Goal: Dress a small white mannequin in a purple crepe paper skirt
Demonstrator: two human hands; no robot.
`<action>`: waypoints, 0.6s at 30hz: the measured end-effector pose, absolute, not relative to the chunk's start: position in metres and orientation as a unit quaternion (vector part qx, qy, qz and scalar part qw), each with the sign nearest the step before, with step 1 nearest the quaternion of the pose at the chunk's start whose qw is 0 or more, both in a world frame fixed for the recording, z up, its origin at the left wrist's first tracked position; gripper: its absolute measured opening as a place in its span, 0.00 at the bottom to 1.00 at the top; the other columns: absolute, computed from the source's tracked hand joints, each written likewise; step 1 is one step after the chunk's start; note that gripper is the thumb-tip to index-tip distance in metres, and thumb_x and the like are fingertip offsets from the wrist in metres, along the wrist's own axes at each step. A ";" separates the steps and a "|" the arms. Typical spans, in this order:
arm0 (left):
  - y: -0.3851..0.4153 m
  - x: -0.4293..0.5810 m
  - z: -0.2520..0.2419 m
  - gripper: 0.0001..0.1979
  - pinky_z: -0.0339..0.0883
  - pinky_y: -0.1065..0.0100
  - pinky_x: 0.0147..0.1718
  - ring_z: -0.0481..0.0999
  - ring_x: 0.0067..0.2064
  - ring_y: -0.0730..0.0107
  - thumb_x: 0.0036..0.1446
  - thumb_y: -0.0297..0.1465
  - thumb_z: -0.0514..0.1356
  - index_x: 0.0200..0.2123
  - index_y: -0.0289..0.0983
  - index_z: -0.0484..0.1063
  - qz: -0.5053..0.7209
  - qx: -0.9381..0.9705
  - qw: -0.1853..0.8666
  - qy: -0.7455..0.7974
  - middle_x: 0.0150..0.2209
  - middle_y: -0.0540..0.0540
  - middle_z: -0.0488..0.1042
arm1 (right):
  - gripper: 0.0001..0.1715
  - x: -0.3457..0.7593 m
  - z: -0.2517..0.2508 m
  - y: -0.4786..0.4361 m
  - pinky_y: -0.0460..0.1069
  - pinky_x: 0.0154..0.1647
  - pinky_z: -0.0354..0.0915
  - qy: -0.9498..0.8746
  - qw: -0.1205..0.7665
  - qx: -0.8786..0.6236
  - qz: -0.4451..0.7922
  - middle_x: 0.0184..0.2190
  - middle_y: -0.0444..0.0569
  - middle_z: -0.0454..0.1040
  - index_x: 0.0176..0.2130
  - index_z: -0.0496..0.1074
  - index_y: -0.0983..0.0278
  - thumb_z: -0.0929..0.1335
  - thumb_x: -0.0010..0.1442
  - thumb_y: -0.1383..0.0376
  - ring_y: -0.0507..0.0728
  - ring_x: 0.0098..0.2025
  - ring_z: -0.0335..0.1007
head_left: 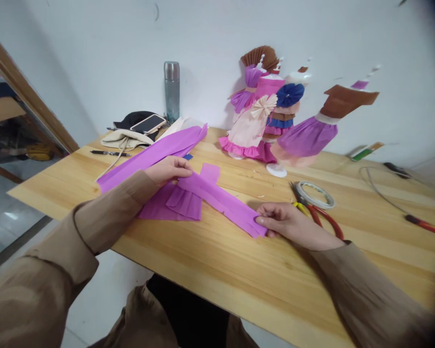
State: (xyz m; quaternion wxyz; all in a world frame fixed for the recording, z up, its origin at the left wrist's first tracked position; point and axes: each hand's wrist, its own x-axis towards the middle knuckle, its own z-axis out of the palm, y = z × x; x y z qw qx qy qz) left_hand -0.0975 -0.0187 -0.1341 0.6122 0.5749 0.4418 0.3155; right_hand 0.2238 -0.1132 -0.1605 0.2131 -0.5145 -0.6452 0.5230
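A flat purple crepe paper strip stretches between my two hands above the wooden table. My left hand pinches its far left end, and my right hand pinches the right end between thumb and fingers. Small slits show along the strip's lower edge. Beneath and left of it lie pleated purple crepe paper pieces, partly covered by my left forearm. A long folded roll of purple crepe paper rests behind my left hand. Just beyond my right hand are scissors with red handles and a roll of tape.
Several miniature dress forms in paper dresses stand at the back, with another dress form to their right. A thermos, a phone and a pen are at the left. A glue gun cable curls at the right.
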 end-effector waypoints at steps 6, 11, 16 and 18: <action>-0.026 -0.091 -0.129 0.07 0.56 0.79 0.16 0.64 0.16 0.82 0.50 0.21 0.64 0.24 0.32 0.69 0.368 0.500 0.654 0.433 0.17 0.52 0.68 | 0.34 0.225 -0.169 -0.112 0.44 0.19 0.52 -0.594 0.284 -0.559 0.503 0.17 0.41 0.66 0.25 0.69 0.64 0.75 0.43 0.38 0.46 0.18 0.57; -0.027 -0.089 -0.128 0.05 0.54 0.79 0.12 0.62 0.14 0.81 0.51 0.21 0.65 0.29 0.32 0.70 0.383 0.511 0.616 0.461 0.16 0.53 0.68 | 0.33 0.223 -0.171 -0.112 0.43 0.17 0.50 -0.561 0.314 -0.582 0.498 0.17 0.41 0.66 0.28 0.70 0.64 0.76 0.42 0.39 0.46 0.18 0.57; -0.027 -0.087 -0.126 0.07 0.57 0.77 0.12 0.66 0.15 0.79 0.51 0.21 0.65 0.36 0.31 0.74 0.384 0.527 0.572 0.497 0.19 0.52 0.72 | 0.31 0.220 -0.167 -0.112 0.44 0.18 0.50 -0.585 0.307 -0.571 0.487 0.17 0.42 0.68 0.26 0.70 0.64 0.76 0.43 0.41 0.46 0.18 0.57; -0.028 -0.088 -0.126 0.07 0.58 0.77 0.13 0.66 0.16 0.79 0.50 0.22 0.66 0.35 0.31 0.74 0.377 0.535 0.563 0.504 0.20 0.52 0.73 | 0.30 0.220 -0.166 -0.113 0.43 0.18 0.50 -0.591 0.305 -0.567 0.486 0.16 0.41 0.68 0.26 0.69 0.64 0.76 0.44 0.42 0.46 0.18 0.56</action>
